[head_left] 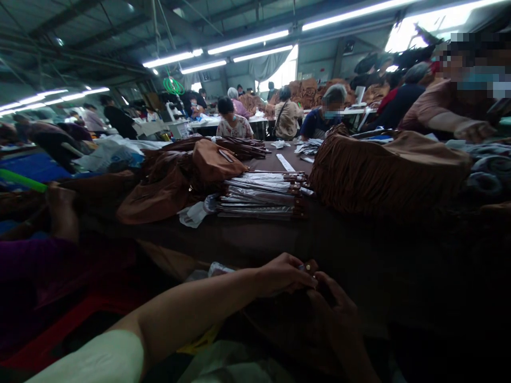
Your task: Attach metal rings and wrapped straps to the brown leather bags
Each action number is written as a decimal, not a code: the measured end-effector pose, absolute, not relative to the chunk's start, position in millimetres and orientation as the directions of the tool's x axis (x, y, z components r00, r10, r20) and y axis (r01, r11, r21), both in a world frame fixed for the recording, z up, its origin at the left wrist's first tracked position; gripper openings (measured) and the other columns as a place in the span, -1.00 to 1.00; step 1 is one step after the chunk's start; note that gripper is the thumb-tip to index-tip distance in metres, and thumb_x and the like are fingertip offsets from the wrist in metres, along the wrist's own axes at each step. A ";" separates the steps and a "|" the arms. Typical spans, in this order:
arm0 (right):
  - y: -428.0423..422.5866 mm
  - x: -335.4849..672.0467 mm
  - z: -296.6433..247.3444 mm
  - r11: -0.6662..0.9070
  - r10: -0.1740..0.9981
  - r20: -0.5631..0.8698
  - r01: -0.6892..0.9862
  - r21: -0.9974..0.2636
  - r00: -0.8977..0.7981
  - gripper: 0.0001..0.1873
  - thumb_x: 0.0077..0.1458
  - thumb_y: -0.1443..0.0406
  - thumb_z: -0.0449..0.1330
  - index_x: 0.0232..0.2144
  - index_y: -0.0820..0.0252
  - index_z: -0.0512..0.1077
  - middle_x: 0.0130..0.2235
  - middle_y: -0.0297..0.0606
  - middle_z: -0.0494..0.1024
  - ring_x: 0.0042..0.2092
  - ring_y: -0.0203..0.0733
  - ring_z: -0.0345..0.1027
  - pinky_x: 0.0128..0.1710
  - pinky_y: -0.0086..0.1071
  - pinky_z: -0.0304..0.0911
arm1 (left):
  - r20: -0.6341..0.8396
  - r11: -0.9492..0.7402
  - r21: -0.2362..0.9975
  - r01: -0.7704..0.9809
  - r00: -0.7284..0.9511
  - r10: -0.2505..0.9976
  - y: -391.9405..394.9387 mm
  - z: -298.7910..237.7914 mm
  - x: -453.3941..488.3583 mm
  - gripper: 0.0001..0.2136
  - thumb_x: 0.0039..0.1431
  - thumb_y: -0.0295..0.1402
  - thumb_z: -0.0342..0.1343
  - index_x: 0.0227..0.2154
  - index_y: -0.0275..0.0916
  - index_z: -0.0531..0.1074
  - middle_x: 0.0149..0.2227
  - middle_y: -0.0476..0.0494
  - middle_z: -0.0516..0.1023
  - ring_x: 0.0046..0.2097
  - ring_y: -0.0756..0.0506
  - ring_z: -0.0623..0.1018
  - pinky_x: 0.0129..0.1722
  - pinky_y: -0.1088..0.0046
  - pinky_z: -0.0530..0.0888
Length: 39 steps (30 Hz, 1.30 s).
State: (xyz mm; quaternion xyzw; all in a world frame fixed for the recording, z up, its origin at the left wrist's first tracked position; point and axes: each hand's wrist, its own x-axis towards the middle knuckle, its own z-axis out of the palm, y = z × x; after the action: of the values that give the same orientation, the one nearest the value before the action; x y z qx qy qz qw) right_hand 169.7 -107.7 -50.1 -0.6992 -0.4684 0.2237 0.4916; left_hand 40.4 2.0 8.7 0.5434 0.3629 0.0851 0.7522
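Note:
My left hand [285,274] reaches in from the lower left, its fingers pinched on a small brown strap end [310,266] with a shiny metal stud. Against the same strap end, from the right, my right hand [335,298] closes its fingertips. Both hands meet at the near edge of the dark table. Dark brown material [279,319] hangs below them, mostly lost in shadow. A clear plastic piece [219,268] lies behind my left forearm.
Plastic-wrapped strips [259,197] are stacked on the table [247,234] ahead. Brown bags [159,186] lie left of them, a fringed brown pile [383,170] right. A co-worker's hand [62,210] grips something green at left; another person [439,106] leans in at right.

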 end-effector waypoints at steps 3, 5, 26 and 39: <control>-107.6 169.5 -50.7 -0.106 0.876 0.118 0.426 -0.899 0.467 -0.51 -0.06 0.05 0.23 -0.07 0.11 0.46 -0.09 -0.17 0.58 -0.10 -0.02 0.47 -0.13 -0.24 0.41 | -0.451 0.408 0.880 0.244 0.698 0.557 -0.9 10.1 43.8 -0.75 -0.26 -0.28 0.31 -0.61 -0.31 0.37 -0.69 0.14 0.22 -0.66 0.15 0.14 -0.66 0.59 0.02; -107.7 170.0 -51.3 -0.099 0.903 0.104 0.435 -0.895 0.418 -0.47 -0.03 0.05 0.22 -0.01 0.11 0.42 -0.05 -0.16 0.56 -0.06 -0.01 0.46 -0.10 -0.22 0.40 | -0.496 0.444 0.855 0.266 0.670 0.553 1.7 9.5 44.7 -0.78 -0.21 -0.28 0.28 -0.59 -0.31 0.39 -0.68 0.12 0.26 -0.66 0.14 0.16 -0.67 0.60 0.04; -106.0 167.9 -54.6 -0.108 0.906 0.098 0.449 -0.887 0.412 -0.53 -0.01 0.00 0.20 -0.14 0.18 0.51 -0.15 -0.14 0.60 -0.13 0.01 0.48 -0.14 -0.24 0.40 | -0.522 0.514 0.824 0.237 0.670 0.528 6.1 -3.4 38.7 -0.74 -0.20 -0.28 0.28 -0.63 -0.28 0.30 -0.70 0.13 0.19 -0.66 0.13 0.16 -0.66 0.59 0.04; -113.3 172.3 -52.6 -0.098 0.928 0.108 0.513 -0.853 0.358 -0.57 0.09 0.02 0.11 -0.12 0.14 0.50 -0.09 -0.15 0.58 -0.06 0.00 0.45 -0.09 -0.24 0.38 | -0.589 0.651 0.700 0.294 0.753 0.293 13.7 -3.9 41.1 -0.64 -0.24 -0.16 0.36 -0.59 -0.31 0.35 -0.70 0.18 0.09 -0.67 0.16 0.06 -0.66 0.60 -0.02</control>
State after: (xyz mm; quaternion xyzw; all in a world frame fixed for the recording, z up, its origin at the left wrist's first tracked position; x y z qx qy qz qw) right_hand 172.3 -113.3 -52.6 -0.7012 -0.5135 0.2397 0.4326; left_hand 41.1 13.7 -3.9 0.4179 0.3512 0.0000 0.8379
